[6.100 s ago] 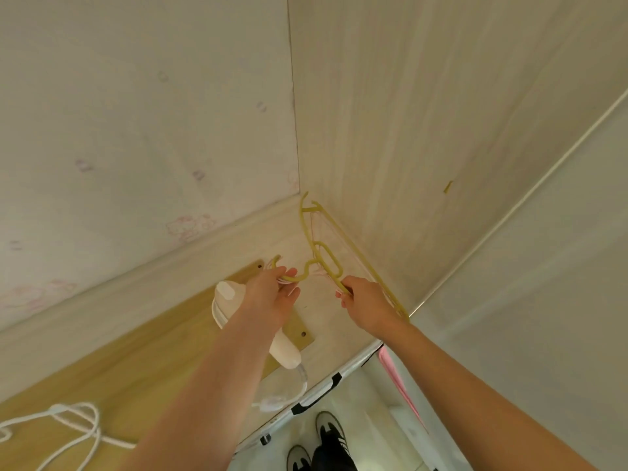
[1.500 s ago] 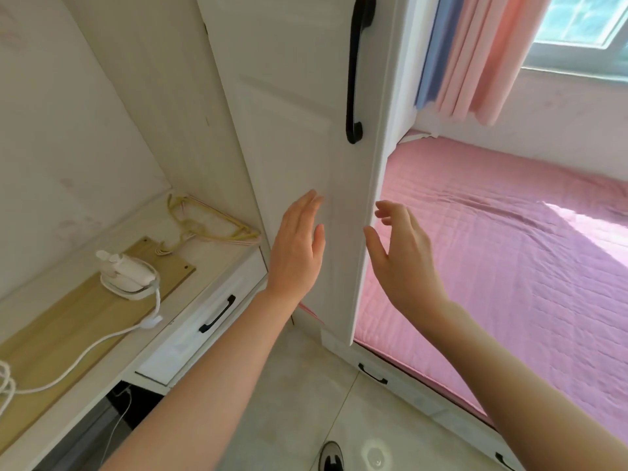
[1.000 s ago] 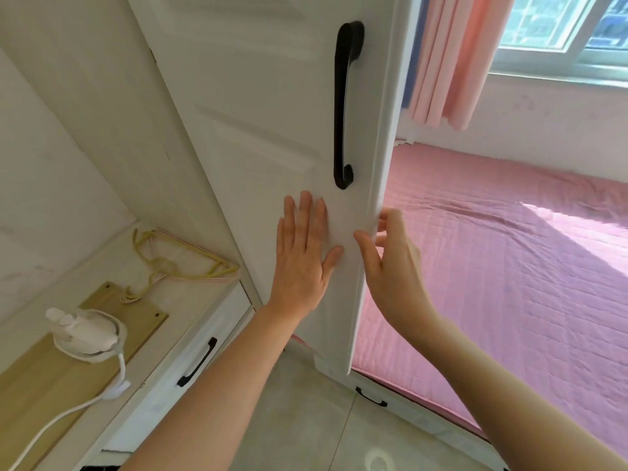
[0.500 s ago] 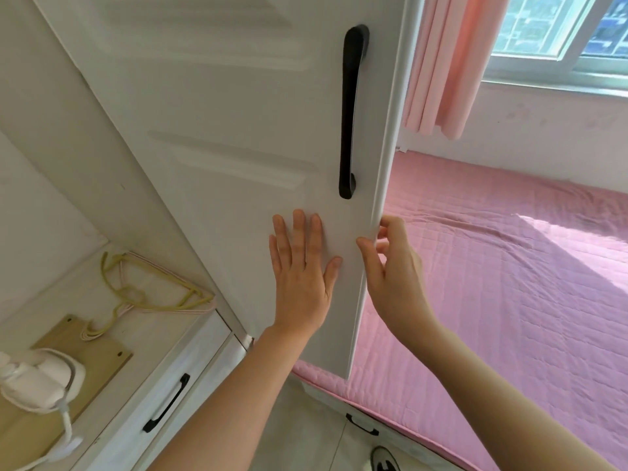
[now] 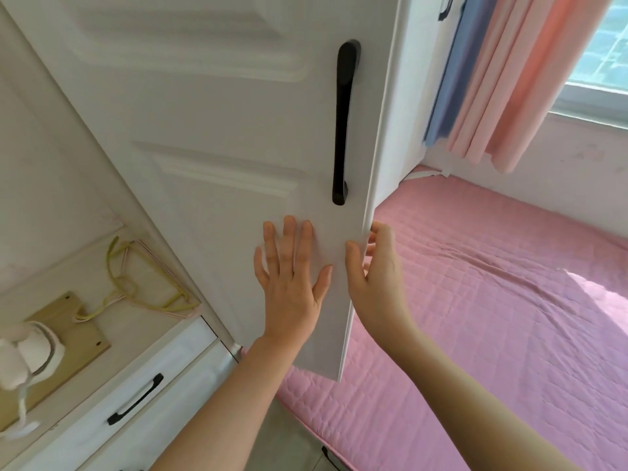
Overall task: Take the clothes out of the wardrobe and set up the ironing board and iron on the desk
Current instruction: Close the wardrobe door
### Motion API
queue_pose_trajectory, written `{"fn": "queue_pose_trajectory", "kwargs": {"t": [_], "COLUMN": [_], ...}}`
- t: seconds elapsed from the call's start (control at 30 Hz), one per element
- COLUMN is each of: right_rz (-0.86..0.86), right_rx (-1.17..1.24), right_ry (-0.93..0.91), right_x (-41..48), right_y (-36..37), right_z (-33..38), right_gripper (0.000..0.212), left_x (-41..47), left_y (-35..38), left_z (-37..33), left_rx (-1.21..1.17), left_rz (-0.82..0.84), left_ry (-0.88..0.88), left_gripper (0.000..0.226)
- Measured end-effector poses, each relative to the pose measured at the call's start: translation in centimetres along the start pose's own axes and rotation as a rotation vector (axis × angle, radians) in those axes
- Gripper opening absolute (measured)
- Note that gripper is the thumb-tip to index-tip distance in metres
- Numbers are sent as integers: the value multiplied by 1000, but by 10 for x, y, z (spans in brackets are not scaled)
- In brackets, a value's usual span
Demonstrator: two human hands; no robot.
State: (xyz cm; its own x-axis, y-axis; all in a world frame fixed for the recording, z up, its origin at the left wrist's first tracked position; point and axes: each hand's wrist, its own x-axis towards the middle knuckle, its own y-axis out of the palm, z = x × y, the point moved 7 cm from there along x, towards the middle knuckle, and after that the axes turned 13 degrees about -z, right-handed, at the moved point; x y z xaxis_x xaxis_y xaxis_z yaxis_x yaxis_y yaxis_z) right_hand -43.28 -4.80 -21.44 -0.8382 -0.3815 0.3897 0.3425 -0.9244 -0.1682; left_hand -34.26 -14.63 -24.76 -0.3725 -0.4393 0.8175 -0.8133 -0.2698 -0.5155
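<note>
The left hand [image 5: 292,280] lies flat on the front of the white wardrobe door [image 5: 210,137], fingers straight and spread, just below the long black handle [image 5: 342,124]. Its grip is open and holds nothing. The right hand [image 5: 379,277] has the door's free edge, with the thumb on the front face and the fingers [image 5: 382,231] curled round behind, so its grip is closed on the door. The door stands ajar, its edge out over the pink quilted bed [image 5: 492,317] — what is inside the wardrobe cannot be seen from here.

Off to the left, a tan board [image 5: 73,329] lies flat on the pale desk [image 5: 146,331]. A small white iron [image 5: 26,350] sits on its near part, and the cord [image 5: 22,406] trails toward the desk's front. Beyond the board, close to the wardrobe's side, lies a tangle of yellow and pink hangers [image 5: 136,283]. Under the desk top is a white drawer with a black pull [image 5: 136,399]. Pink curtains [image 5: 509,83] and a blue one [image 5: 448,69] hang beside the window [image 5: 605,45].
</note>
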Motion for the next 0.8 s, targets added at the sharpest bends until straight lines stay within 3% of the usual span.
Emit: {"fn": "queue_pose_trajectory", "kwargs": {"t": [0.17,0.43,0.8], "right_rz": [-8,-35,0], "right_rx": [98,95,74], "right_ry": [22,9,10], "right_x": [18,48,122], "right_y": [5,11,41], "right_z": [-4,-16,-40], "right_gripper": [26,31,37], "left_x": [13,49,110], "left_y": [-2,0,11], "left_z": [8,20,46], "left_rx": [93,-33,157], "left_rz": [-37,-89,-166], "left_ry": [125,280,230], "left_gripper": [54,48,60]}}
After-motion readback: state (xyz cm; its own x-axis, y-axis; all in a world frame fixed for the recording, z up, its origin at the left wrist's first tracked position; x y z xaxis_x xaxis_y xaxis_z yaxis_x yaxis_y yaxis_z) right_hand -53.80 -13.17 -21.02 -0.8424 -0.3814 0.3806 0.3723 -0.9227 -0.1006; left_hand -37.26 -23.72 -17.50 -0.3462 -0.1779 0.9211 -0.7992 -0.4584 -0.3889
